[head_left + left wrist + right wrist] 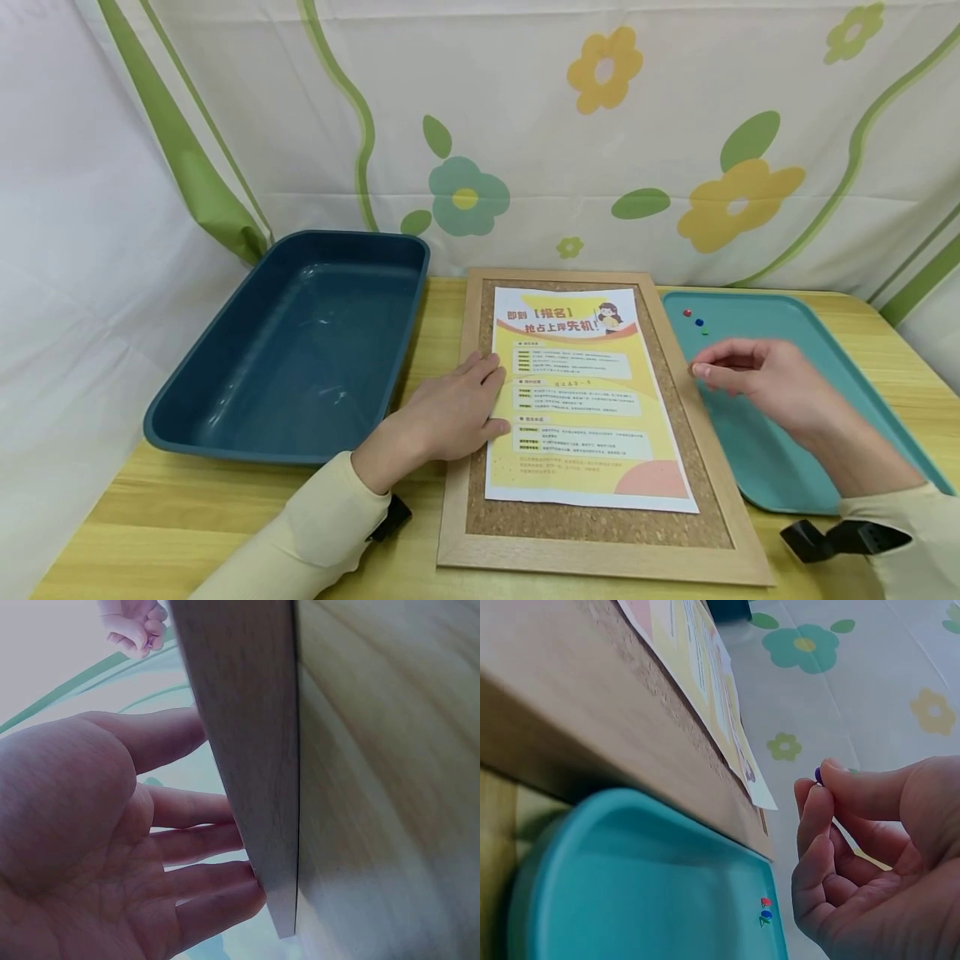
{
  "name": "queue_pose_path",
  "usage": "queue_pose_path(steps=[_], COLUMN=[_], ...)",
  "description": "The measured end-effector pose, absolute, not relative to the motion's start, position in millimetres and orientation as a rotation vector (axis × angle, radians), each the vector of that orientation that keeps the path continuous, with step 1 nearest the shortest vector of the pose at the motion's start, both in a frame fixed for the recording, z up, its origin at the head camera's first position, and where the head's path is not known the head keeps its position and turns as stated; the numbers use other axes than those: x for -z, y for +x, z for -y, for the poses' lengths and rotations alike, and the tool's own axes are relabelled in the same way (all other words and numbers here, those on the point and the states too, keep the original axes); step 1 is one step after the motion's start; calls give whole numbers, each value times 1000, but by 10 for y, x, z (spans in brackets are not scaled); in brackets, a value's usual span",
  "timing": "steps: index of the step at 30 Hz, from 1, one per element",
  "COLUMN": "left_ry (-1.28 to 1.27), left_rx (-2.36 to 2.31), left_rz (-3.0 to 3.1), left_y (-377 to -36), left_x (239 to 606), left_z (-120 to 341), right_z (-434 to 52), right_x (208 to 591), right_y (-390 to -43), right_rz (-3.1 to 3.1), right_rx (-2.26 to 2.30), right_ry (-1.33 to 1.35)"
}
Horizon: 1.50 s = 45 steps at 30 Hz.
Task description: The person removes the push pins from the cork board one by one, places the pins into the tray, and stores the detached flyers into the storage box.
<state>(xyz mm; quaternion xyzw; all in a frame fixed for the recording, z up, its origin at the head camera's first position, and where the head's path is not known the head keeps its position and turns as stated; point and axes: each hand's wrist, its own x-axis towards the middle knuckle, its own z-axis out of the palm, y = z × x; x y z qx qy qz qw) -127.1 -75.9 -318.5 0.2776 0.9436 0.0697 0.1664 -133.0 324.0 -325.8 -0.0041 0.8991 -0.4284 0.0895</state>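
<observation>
Plainly, left hand (450,412) flat, fingers straight on poster (581,400), right hand (757,379) grip pinching seemingly purple pushpin (819,776) over teal tray (780,467)

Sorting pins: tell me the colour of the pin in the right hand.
Purple pin; right wrist view.

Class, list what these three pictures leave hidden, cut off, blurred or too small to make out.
1. Small print on the poster: too small in the head view, foreshortened in the right wrist view.
2. Pushpin in the right hand: only a purple tip shows; fingertips cover the rest.
3. Left hand contact with the poster: in the left wrist view the cork board frame blocks it.
4. Teal tray: its near corner is hidden by the right forearm in the head view.
</observation>
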Motion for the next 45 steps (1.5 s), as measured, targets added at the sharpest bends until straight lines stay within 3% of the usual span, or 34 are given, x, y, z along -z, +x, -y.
queue_pose_path(steps=[45], left_ry=[798], left_rx=[-229], left_rz=[-2686], left_y=[-1257], left_x=[3189], left_z=[778], right_z=[-3452], right_x=[3285], right_y=[-1742], right_rz=[-2715], right_rx=[1357], right_ry=[242])
